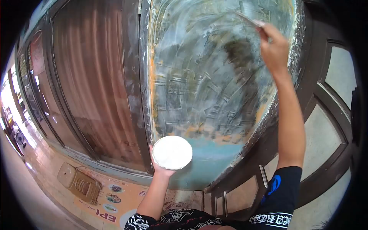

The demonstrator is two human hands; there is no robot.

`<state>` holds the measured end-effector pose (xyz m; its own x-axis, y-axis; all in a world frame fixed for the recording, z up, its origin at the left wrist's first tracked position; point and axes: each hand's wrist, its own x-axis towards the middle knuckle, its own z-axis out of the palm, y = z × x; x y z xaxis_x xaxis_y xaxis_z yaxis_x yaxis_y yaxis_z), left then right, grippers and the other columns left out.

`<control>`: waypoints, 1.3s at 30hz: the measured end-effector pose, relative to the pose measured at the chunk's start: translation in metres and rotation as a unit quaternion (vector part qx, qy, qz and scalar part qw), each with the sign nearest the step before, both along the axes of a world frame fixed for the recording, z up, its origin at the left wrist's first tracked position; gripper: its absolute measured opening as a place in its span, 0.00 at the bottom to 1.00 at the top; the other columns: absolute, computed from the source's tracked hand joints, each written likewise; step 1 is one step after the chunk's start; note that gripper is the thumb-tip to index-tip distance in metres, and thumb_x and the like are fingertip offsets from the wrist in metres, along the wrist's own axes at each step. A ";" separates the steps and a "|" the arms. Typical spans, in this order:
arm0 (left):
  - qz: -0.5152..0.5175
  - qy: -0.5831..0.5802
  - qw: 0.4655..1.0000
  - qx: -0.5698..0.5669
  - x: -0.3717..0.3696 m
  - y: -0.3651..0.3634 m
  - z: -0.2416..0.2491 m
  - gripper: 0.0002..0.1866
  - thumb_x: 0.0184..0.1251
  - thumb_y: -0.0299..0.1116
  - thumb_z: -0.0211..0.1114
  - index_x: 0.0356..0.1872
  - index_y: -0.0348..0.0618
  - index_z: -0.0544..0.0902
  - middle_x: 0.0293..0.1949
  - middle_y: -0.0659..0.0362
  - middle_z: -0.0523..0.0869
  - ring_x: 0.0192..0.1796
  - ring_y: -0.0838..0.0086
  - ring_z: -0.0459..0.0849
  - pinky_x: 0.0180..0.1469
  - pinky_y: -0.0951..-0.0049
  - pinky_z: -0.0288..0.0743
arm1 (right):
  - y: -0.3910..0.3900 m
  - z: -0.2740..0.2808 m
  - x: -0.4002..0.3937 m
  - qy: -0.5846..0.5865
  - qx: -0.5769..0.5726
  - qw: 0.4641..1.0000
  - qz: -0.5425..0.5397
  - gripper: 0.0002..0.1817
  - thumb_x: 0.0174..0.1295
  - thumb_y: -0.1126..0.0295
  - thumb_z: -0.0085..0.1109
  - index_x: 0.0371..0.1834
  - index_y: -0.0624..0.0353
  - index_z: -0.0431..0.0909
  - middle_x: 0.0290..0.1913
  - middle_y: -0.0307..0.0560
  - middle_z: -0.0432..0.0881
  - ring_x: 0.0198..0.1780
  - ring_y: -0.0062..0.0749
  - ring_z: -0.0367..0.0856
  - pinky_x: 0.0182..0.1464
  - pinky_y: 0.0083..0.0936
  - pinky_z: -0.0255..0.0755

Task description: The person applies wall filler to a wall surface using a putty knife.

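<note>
My left hand (163, 171) is wrapped around the underside of a round container of white paste (172, 152), held in front of the lower wall. The paste fills its top in a bright white disc. Up at the top right, my right hand (275, 49) is closed on a thin, flat putty knife (248, 18), seen nearly edge-on, its tip right at the wall surface. The wall panel (199, 76) carries grey-white smears and straight stroke marks over a blue-green ground, with orange patches along its edges and a dark area near the middle.
A brown plastic stool (80, 184) lies on the floor at the lower left, beside a printed orange banner (115, 197). Left of the panel stands a dark-framed window with a brown curtain (90, 76). A dark wooden door with pale panels (326, 126) is close on the right.
</note>
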<state>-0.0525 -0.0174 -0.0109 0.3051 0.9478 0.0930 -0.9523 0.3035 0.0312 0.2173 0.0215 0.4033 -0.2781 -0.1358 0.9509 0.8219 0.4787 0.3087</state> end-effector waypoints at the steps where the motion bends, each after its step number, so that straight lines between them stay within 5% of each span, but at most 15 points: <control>1: -0.004 -0.006 1.000 0.023 -0.002 -0.001 0.004 0.48 0.62 0.78 0.46 0.73 0.51 0.69 0.73 0.48 0.68 0.70 0.38 0.68 0.63 0.18 0.59 | 0.003 0.020 0.011 -0.024 0.058 0.998 -0.021 0.12 0.61 0.79 0.58 0.47 0.58 0.85 0.43 0.50 0.87 0.40 0.45 0.86 0.45 0.30 0.79; 4: 0.032 0.020 0.999 0.034 -0.008 0.003 0.004 0.47 0.62 0.77 0.47 0.73 0.53 0.69 0.73 0.49 0.69 0.70 0.38 0.69 0.63 0.18 0.59 | 0.015 0.070 0.044 -0.027 0.121 0.986 -0.114 0.10 0.67 0.72 0.61 0.50 0.53 0.85 0.49 0.45 0.87 0.48 0.43 0.86 0.47 0.29 0.79; 6: 0.059 0.024 0.996 0.054 -0.010 0.000 0.016 0.47 0.65 0.76 0.45 0.70 0.47 0.72 0.69 0.50 0.75 0.68 0.45 0.74 0.68 0.37 0.67 | 0.022 0.096 0.061 -0.005 0.145 0.982 -0.117 0.10 0.68 0.71 0.59 0.50 0.52 0.85 0.49 0.44 0.87 0.48 0.45 0.85 0.49 0.30 0.79; 10: 0.089 0.069 0.990 0.087 -0.008 0.007 0.028 0.47 0.65 0.76 0.43 0.70 0.48 0.73 0.68 0.52 0.76 0.68 0.47 0.74 0.68 0.40 0.68 | 0.050 0.123 0.095 -0.037 0.180 0.968 -0.171 0.15 0.65 0.75 0.56 0.54 0.51 0.83 0.52 0.44 0.85 0.51 0.48 0.84 0.51 0.36 0.78; 11: 0.080 0.010 0.995 0.062 -0.010 0.016 0.018 0.48 0.64 0.77 0.45 0.73 0.49 0.68 0.73 0.48 0.69 0.70 0.39 0.70 0.65 0.26 0.64 | 0.053 0.120 0.095 -0.021 0.153 0.972 -0.179 0.17 0.63 0.78 0.55 0.54 0.50 0.82 0.53 0.45 0.84 0.52 0.49 0.83 0.52 0.38 0.78; 15: 0.103 0.017 0.993 0.052 -0.005 0.017 0.024 0.48 0.64 0.77 0.45 0.72 0.48 0.70 0.71 0.48 0.72 0.69 0.42 0.72 0.68 0.35 0.67 | 0.083 0.115 0.101 -0.043 0.126 0.967 -0.219 0.18 0.63 0.79 0.54 0.54 0.54 0.82 0.52 0.48 0.85 0.51 0.50 0.84 0.53 0.38 0.79; 20: 0.095 0.017 0.995 0.028 -0.001 0.020 0.019 0.47 0.64 0.77 0.44 0.72 0.49 0.71 0.71 0.49 0.72 0.69 0.42 0.72 0.67 0.33 0.67 | 0.104 0.100 0.104 -0.046 0.090 0.969 -0.228 0.17 0.62 0.79 0.49 0.51 0.57 0.82 0.54 0.48 0.84 0.54 0.47 0.84 0.55 0.38 0.80; 22: 0.123 0.080 0.989 0.032 0.002 0.023 0.018 0.46 0.64 0.77 0.45 0.69 0.49 0.73 0.68 0.51 0.76 0.66 0.47 0.76 0.67 0.41 0.70 | 0.108 0.100 0.105 -0.057 0.104 0.967 -0.225 0.17 0.61 0.80 0.50 0.51 0.57 0.82 0.53 0.48 0.85 0.53 0.47 0.84 0.54 0.37 0.80; 30: 0.120 0.071 0.990 -0.017 0.007 0.035 0.009 0.46 0.63 0.78 0.45 0.68 0.50 0.74 0.69 0.52 0.75 0.68 0.47 0.74 0.67 0.39 0.69 | 0.111 0.084 0.106 -0.068 0.119 0.973 -0.188 0.17 0.59 0.81 0.51 0.49 0.58 0.84 0.51 0.48 0.86 0.49 0.48 0.85 0.52 0.37 0.80; 39: 0.080 0.087 0.993 0.009 0.024 0.044 -0.004 0.46 0.63 0.77 0.45 0.69 0.50 0.74 0.69 0.52 0.75 0.68 0.46 0.74 0.67 0.38 0.68 | 0.094 0.009 0.104 -0.044 0.012 0.983 -0.177 0.17 0.59 0.81 0.59 0.51 0.55 0.83 0.52 0.47 0.85 0.47 0.49 0.85 0.48 0.38 0.81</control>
